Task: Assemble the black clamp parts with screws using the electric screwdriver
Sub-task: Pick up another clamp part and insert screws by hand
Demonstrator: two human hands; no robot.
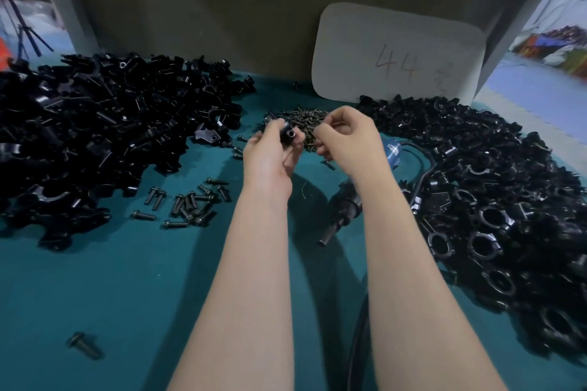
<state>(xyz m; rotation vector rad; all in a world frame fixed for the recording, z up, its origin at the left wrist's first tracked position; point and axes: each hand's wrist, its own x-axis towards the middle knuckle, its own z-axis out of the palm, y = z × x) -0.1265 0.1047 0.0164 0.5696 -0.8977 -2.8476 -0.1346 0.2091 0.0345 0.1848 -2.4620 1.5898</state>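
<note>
Clamp part point(289, 135) in left hand point(270, 154), right hand point(347, 136) beside

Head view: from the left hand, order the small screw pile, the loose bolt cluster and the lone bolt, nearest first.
1. small screw pile, just beyond the left hand.
2. loose bolt cluster, lower left.
3. lone bolt, table's bottom-left corner.

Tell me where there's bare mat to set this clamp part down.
Bare teal mat lies near left, between the scattered black bolts, the lone black bolt and your left forearm. Crowded: both black clamp piles, the screw heap, the electric screwdriver by your right forearm.
</note>
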